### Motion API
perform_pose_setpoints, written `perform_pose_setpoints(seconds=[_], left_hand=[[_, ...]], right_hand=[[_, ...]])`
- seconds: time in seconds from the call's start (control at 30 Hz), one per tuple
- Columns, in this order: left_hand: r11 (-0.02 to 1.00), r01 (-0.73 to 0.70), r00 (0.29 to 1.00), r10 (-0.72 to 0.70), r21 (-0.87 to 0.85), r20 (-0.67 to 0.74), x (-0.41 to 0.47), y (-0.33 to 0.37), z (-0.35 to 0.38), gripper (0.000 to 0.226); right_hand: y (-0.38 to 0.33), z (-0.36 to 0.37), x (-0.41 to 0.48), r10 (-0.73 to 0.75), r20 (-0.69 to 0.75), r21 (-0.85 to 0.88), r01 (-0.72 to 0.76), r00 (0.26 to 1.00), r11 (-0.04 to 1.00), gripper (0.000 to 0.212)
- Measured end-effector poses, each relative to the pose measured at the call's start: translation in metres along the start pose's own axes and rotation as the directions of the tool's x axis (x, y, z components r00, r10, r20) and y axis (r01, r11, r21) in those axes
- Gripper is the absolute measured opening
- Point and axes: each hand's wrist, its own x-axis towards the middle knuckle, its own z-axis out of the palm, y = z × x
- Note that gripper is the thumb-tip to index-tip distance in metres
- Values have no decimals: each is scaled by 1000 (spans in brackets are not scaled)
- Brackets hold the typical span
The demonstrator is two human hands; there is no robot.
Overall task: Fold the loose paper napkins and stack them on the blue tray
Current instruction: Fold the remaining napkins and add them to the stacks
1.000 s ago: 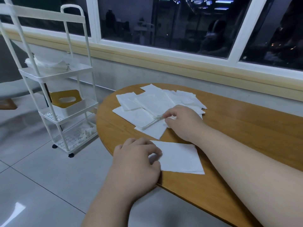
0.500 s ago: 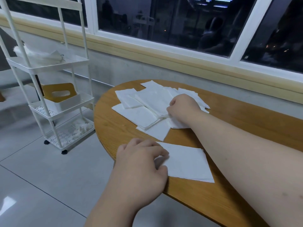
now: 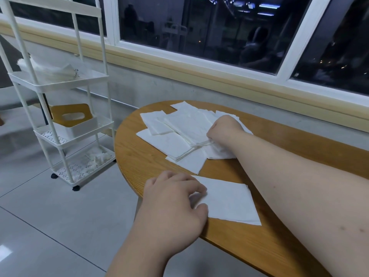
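Both hands are touching napkins.
The left hand [image 3: 171, 198] is pinching the folded napkin [image 3: 229, 202]; the right hand [image 3: 224, 129], fingers curled, is seemingly gripping the loose pile [image 3: 179, 134].

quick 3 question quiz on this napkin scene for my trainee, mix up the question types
1. True or false: the left hand touches the single napkin lying apart from the others.
2. The right hand pinches: A a cup, B the edge of the napkin pile, C a pen.
3. Fill in: the tissue box sits on the cart's ___ shelf.
Key: 1 true; 2 B; 3 middle.
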Motion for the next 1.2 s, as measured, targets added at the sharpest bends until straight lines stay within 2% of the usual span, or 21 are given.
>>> perform_pose_setpoints(seconds=[0.07,0.2,0.4,0.47,0.53,0.67,0.8,1.0,1.1,1.2], left_hand=[[1000,4,1000,-4,-1,2,0,0,0,31],[1000,8,1000,-8,6,0,1,0,1,32],[1000,15,1000,-15,-9,-6,1,1,1,30],[1000,18,1000,-18,-8,-3,1,1,0,30],[1000,16,1000,-16,-10,-6,2,1,0,31],[1000,22,1000,-22,-7,-7,2,0,2,30],[1000,24,1000,-24,-5,-2,2,0,2,30],[999,24,1000,-24,-25,-8,1,0,1,28],[999,19,1000,-20,-30,-13,1,0,1,28],[999,20,1000,-20,-30,-9,1,0,0,28]], right_hand=[[1,1,-1,-11,-31,-33,10,999,999,27],[3,3,-3,-30,-37,-104,26,999,994,27],[3,3,-7,-69,-39,-99,65,997,993,30],[1,2,-15,-146,-74,-148,134,987,980,19],[-5,1,-27,-248,-87,-115,237,965,965,12],[-13,5,-50,-358,23,-64,359,934,931,15],[-12,8,-52,-375,42,-97,377,926,921,17],[-9,0,-51,-352,81,38,350,932,936,9],[-7,-2,-50,-334,82,139,321,939,937,15],[-7,-1,-51,-338,81,118,328,938,937,10]])
